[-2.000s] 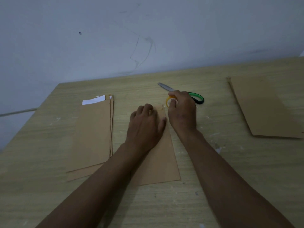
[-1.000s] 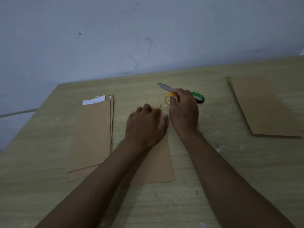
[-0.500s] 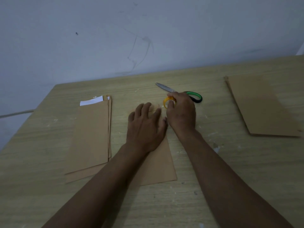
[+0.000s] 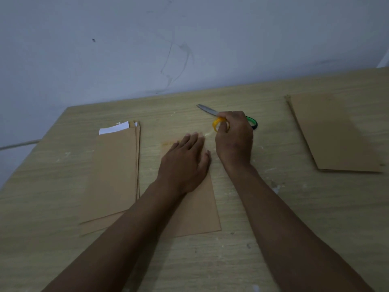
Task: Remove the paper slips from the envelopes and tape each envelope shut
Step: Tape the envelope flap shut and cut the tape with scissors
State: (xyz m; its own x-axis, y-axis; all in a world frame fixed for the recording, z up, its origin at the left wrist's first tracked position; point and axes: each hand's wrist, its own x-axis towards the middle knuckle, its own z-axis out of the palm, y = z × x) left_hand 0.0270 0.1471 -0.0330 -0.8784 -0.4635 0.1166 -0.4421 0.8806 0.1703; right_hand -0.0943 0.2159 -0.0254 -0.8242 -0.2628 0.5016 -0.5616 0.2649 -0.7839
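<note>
Centre frame: left hand [image 4: 185,163] flat, fingers straight, pressing envelope [image 4: 195,209]; right hand [image 4: 233,138] just beyond its top, gripping tape roll [image 4: 219,124].

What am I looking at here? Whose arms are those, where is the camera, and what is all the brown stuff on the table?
There is no machine here, just a person working with two bare hands. The camera is worn on the person's head and looks down, so you see the arms as if they were your own.

The brown things are paper envelopes lying on a wooden table. The left hand lies flat on the middle envelope, holding it down. The right hand holds a small yellow roll of tape near the top of that envelope.

On the left lies a stack of envelopes with a white paper slip sticking out of the top one. On the right is another pile of envelopes. Scissors with a green handle lie behind the right hand.
</note>
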